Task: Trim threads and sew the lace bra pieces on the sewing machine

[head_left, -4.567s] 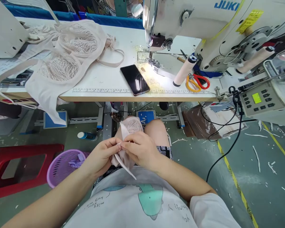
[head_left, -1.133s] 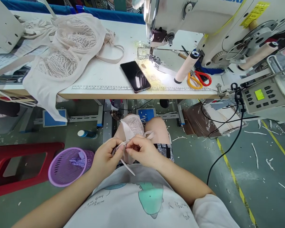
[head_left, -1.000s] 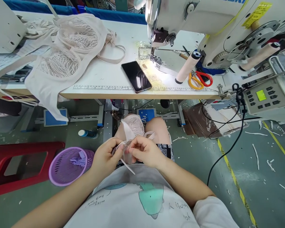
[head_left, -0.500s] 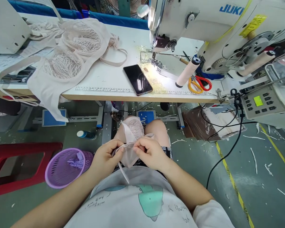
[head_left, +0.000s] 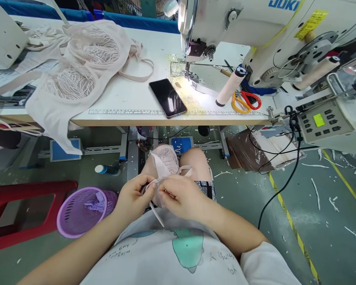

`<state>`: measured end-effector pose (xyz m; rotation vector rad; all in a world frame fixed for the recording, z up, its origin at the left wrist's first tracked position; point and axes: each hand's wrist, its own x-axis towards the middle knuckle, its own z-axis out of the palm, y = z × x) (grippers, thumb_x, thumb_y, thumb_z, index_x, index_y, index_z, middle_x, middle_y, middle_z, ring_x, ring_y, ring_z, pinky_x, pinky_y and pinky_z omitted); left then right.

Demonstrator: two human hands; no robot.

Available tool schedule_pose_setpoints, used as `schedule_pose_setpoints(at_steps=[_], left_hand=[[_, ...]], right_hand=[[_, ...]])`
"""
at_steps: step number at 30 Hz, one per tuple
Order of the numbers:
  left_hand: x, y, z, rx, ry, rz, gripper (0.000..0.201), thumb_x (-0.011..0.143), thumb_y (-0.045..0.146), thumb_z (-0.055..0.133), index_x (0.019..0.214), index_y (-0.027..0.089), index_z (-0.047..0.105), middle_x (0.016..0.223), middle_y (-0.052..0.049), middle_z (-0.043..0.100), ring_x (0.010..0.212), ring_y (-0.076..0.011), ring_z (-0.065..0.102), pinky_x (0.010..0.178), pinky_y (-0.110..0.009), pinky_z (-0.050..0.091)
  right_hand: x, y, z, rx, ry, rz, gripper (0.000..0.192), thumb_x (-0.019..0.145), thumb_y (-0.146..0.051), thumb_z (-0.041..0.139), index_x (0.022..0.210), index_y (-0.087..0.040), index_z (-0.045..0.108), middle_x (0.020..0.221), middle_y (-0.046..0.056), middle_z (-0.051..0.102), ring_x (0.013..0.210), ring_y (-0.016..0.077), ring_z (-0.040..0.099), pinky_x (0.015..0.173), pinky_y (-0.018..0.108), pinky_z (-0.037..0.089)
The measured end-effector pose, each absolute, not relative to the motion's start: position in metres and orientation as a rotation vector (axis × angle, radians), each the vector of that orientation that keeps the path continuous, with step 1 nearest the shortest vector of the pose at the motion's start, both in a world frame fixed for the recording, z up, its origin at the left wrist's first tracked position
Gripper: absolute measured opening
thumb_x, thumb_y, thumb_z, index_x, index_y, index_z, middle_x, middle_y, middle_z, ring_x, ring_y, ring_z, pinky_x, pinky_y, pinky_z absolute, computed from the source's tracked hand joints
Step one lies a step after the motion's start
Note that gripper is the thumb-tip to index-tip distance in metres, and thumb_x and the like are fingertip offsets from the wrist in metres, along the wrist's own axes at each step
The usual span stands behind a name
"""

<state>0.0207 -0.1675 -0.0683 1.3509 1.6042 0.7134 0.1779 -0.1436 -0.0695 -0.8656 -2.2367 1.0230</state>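
A pale pink lace bra piece [head_left: 165,159] lies over my knees, below the table edge. My left hand [head_left: 133,196] pinches its thin strap end, and my right hand [head_left: 185,196] grips the same strap and fabric right beside it, fingertips almost touching. A loose strap tail [head_left: 156,213] hangs down toward my white shirt. Both hands sit close together in my lap.
On the white table [head_left: 127,99] lie a heap of pink lace bras [head_left: 77,67], a black phone [head_left: 167,97], a thread cone [head_left: 228,87] and orange-red scissors [head_left: 245,101] by the sewing machine [head_left: 255,27]. A purple basket [head_left: 83,209] and a red stool [head_left: 23,213] stand at my left.
My hands stay on the bra piece in my lap, working along the strap; my right hand has shifted slightly down and closer to the left. The view drifted a little.
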Motion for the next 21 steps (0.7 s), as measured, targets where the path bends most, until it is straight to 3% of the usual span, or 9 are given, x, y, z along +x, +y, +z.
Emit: schedule_pose_setpoints(at_steps=[6,11,14,18,21], left_hand=[[0.025,-0.167,-0.072,0.872,1.480,0.879,0.027,0.065,0.037,0.059,0.069,0.012,0.052,0.063,0.002,0.050,0.058,-0.0046,0.045,0.055,-0.013,0.036],[0.033,-0.163,-0.072,0.497,1.341,0.943,0.038,0.054,0.038,0.069,0.071,0.011,0.049,0.061,0.002,0.052,0.057,-0.0050,0.048,0.055,-0.014,0.039],[0.034,-0.164,-0.070,0.539,1.328,0.924,0.038,0.056,0.040,0.068,0.070,0.011,0.048,0.060,0.002,0.051,0.054,-0.0044,0.046,0.052,-0.013,0.039],[0.030,-0.169,-0.071,0.736,1.380,0.845,0.036,0.066,0.045,0.059,0.071,0.012,0.048,0.052,0.004,0.044,0.044,-0.0023,0.038,0.042,-0.011,0.031],[0.029,-0.172,-0.074,0.818,1.413,0.798,0.035,0.068,0.046,0.056,0.072,0.012,0.049,0.052,0.004,0.043,0.044,-0.0024,0.038,0.042,-0.012,0.031]], right_hand=[[0.161,-0.150,-0.080,-0.805,-2.463,0.660,0.017,0.078,-0.016,0.039,0.064,-0.016,0.049,0.062,0.003,0.052,0.056,0.0118,0.043,0.048,0.025,0.028],[0.156,-0.152,-0.088,-0.854,-2.562,0.615,0.014,0.075,-0.014,0.044,0.067,-0.014,0.055,0.063,0.004,0.054,0.056,0.0134,0.046,0.047,0.026,0.029],[0.167,-0.149,-0.081,-0.819,-2.475,0.811,0.014,0.077,-0.018,0.047,0.071,-0.012,0.059,0.067,0.005,0.055,0.061,0.0133,0.049,0.050,0.025,0.035],[0.187,-0.138,-0.079,-0.950,-1.946,1.303,0.015,0.077,-0.023,0.052,0.080,-0.014,0.064,0.090,0.006,0.056,0.058,0.0060,0.048,0.051,0.020,0.041],[0.190,-0.131,-0.089,-1.102,-1.584,1.381,0.014,0.075,-0.024,0.056,0.078,-0.015,0.067,0.097,0.007,0.056,0.063,0.0072,0.050,0.055,0.021,0.043]])
